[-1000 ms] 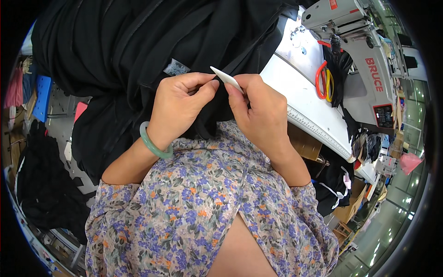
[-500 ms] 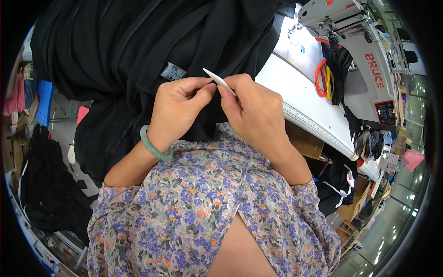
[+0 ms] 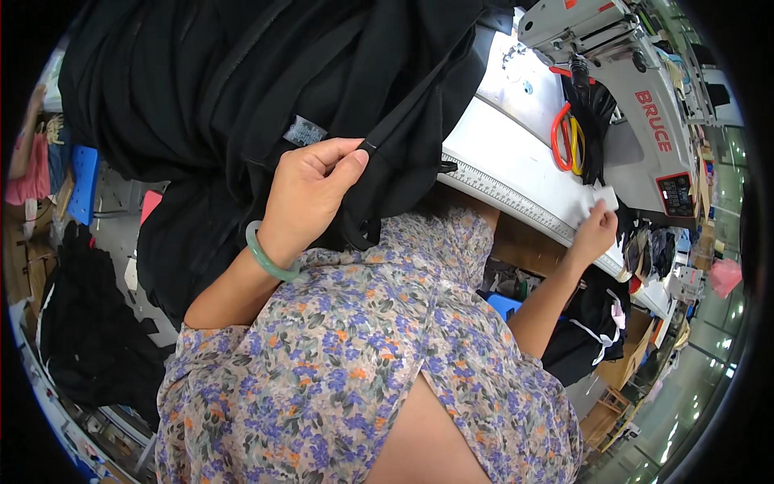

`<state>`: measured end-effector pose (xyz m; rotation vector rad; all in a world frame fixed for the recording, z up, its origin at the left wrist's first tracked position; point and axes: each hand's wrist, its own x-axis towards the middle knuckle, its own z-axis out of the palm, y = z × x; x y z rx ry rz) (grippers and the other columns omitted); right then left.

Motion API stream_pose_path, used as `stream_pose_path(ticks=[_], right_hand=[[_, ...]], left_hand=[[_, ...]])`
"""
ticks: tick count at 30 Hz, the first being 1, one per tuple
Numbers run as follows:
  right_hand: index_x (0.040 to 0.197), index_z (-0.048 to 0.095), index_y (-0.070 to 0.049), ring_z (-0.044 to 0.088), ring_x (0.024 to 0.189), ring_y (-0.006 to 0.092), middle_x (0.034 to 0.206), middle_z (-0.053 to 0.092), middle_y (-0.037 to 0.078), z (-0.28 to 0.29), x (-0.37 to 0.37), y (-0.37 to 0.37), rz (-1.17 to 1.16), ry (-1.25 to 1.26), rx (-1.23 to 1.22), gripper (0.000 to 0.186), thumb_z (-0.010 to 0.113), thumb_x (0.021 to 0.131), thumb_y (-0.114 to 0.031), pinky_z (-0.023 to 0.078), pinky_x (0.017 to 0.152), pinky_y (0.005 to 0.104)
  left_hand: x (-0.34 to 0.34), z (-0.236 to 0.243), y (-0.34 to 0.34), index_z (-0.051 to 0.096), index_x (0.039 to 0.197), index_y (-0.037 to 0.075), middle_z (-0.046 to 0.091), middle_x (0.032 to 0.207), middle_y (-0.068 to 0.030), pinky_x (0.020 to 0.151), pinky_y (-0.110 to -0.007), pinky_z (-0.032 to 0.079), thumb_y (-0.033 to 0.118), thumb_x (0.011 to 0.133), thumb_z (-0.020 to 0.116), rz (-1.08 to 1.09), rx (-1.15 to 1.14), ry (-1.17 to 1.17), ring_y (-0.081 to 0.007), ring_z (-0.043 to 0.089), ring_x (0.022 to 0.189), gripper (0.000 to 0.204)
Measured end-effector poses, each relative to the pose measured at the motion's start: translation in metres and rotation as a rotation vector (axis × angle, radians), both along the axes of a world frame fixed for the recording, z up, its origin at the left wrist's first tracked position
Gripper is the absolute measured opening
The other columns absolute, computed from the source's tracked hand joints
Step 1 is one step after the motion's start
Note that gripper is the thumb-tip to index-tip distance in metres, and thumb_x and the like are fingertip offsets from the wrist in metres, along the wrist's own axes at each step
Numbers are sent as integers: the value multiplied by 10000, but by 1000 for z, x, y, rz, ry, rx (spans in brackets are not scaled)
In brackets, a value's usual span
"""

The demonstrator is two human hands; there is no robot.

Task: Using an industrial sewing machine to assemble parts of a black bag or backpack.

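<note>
My left hand [image 3: 306, 189], with a green bangle on the wrist, pinches the edge of a black garment [image 3: 407, 149] between thumb and fingertips. A short pale mark crosses the black fabric just beside the fingertips. A small label [image 3: 305, 131] lies on the cloth above that hand. Far to the right, my right hand [image 3: 594, 232] is at the front edge of the white sewing table [image 3: 516, 157]. Its fingers are closed on a flat white piece of tailor's chalk [image 3: 605, 197], slightly blurred, close to the table surface.
A sewing machine [image 3: 649, 121] stands at the right of the table. Red-handled scissors [image 3: 558, 137] and a yellow-handled tool [image 3: 576, 145] lie by black cloth. A ruler strip [image 3: 512, 196] runs along the table's front edge. More black cloth [image 3: 93, 331] hangs at the left.
My right hand has moved from beside the left hand to the table's right edge, carrying the tailor's chalk. My left hand keeps hold of the black garment. A pale mark now shows there.
</note>
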<state>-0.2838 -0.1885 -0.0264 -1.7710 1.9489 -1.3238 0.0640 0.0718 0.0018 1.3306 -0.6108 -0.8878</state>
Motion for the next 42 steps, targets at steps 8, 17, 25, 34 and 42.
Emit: stream_pose_path(ticks=[8, 17, 25, 34, 42], right_hand=[[1029, 673, 13, 621, 902, 367, 991, 676, 191, -8, -68, -35, -389, 461, 110, 517, 648, 824, -461, 470, 818, 489], [902, 669, -35, 644, 716, 227, 833, 665, 104, 33, 153, 137, 1343, 57, 45, 131, 715, 787, -79, 509, 644, 317], [846, 621, 38, 663, 764, 362, 793, 654, 218, 19, 195, 171, 1591, -260, 547, 172, 660, 782, -116, 510, 651, 389], [985, 614, 13, 633, 743, 149, 798, 650, 138, 6, 193, 185, 1440, -811, 786, 160, 594, 847, -66, 493, 668, 301], [887, 610, 1, 627, 761, 347, 849, 628, 146, 12, 185, 178, 1396, -319, -62, 117, 644, 822, -91, 506, 646, 359]], left_hand=[[-5, 1, 2, 654, 1077, -76, 601, 737, 55, 557, -155, 356, 111, 933, 609, 13, 32, -49, 14, 459, 645, 240], [-20, 4, 4, 650, 1106, -59, 658, 819, 9, 672, -200, 456, 133, 932, 614, 67, 54, -345, -30, 535, 764, 261], [-38, 9, 11, 513, 1303, -38, 547, 1302, -220, 993, -353, 430, 123, 914, 574, -179, -40, -719, -318, 554, 1193, 425], [-40, -9, 16, 355, 1401, -61, 374, 1385, -252, 1039, -428, 344, 346, 954, 513, -163, -233, -1088, -389, 404, 1256, 625], [-46, -12, 30, 378, 1396, -18, 510, 1176, -189, 851, -407, 477, 299, 728, 806, 112, -250, -1260, -344, 546, 1042, 854]])
